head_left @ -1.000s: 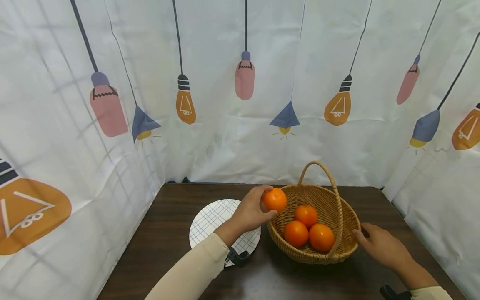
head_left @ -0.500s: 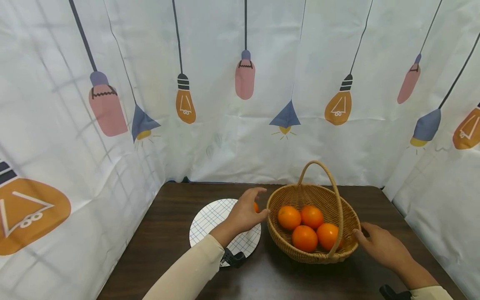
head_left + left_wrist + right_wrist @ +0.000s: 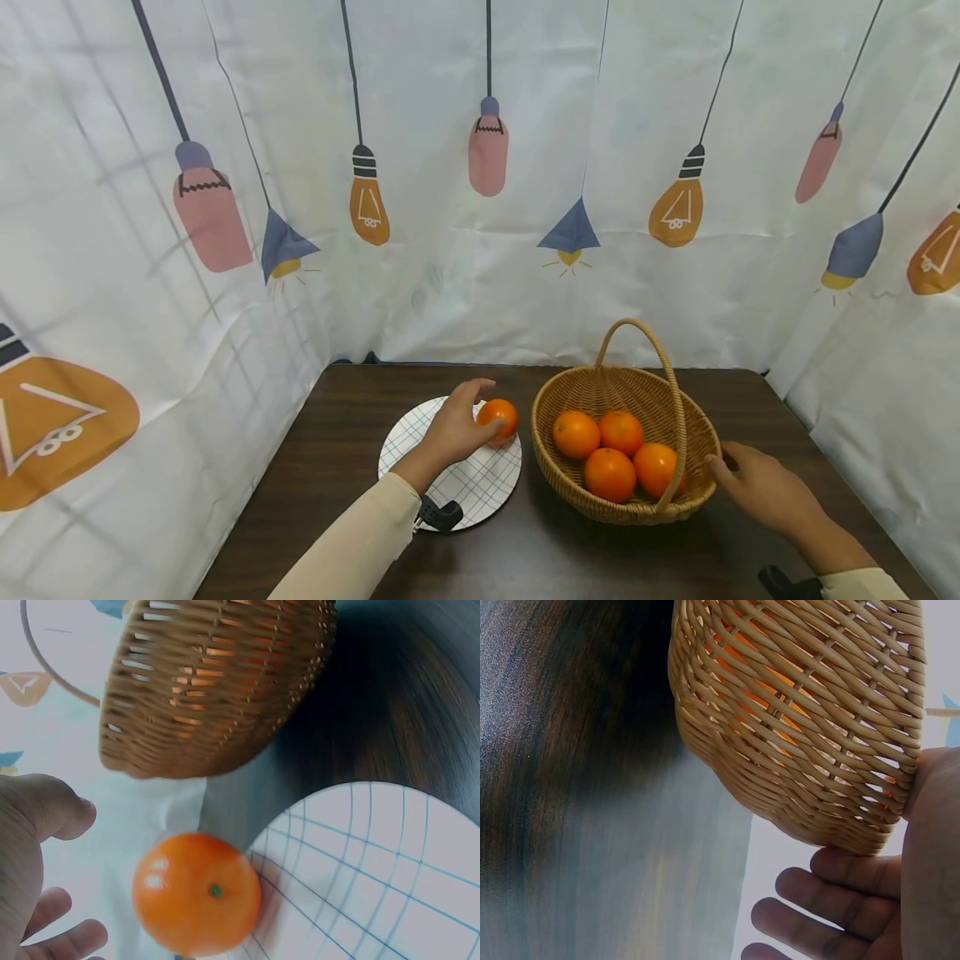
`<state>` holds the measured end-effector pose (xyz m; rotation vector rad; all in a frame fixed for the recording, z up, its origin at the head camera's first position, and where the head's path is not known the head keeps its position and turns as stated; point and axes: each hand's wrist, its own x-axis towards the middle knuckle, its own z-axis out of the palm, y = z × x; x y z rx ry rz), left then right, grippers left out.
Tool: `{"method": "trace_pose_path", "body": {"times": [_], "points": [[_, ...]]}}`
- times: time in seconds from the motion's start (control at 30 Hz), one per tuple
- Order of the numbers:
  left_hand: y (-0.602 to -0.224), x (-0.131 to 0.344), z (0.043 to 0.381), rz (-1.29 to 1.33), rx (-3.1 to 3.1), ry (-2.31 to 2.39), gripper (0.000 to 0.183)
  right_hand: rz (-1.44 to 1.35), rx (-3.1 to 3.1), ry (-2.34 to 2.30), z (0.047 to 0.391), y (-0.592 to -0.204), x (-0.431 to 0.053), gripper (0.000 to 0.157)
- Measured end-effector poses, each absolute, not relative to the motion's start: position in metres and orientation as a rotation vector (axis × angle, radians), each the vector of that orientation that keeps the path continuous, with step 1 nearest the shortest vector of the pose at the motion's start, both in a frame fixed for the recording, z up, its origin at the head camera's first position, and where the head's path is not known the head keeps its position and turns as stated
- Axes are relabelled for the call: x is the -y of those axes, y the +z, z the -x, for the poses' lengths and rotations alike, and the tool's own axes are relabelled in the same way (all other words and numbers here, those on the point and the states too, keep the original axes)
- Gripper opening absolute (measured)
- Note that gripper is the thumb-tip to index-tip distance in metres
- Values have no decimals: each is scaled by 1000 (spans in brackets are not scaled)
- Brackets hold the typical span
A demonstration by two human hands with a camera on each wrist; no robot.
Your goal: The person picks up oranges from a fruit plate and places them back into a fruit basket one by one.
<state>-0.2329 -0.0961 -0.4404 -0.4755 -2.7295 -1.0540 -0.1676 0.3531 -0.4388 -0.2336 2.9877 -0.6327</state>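
In the head view my left hand (image 3: 452,431) is over the white grid-patterned plate (image 3: 465,490), thumb and fingers spread at either side of an orange (image 3: 498,419). The left wrist view shows a gap between those digits and this orange (image 3: 196,894), which sits at the plate's edge with its green stem spot showing. To the right stands a wicker basket (image 3: 558,467) with an arched handle and several oranges (image 3: 609,475) inside. My right hand (image 3: 772,492) holds the basket's right rim; in the right wrist view its thumb goes behind the rim and a fingertip touches the outer weave.
Everything stands on a dark wooden table (image 3: 337,433). A white curtain (image 3: 450,292) printed with hanging lamps surrounds it at the back and both sides. The basket's handle (image 3: 660,358) rises well above its rim.
My left hand has let go of an orange inside the basket, then moved left to the orange on the plate. The oranges in the basket have shifted. My right hand has stayed at the rim.
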Motion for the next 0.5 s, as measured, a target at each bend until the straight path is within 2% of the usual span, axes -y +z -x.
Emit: {"method": "trace_pose_path", "body": {"times": [0.5], "points": [[-463,105,242,418,2764,-981,66,243,-3005,-618,168,-439,-353,72]]}}
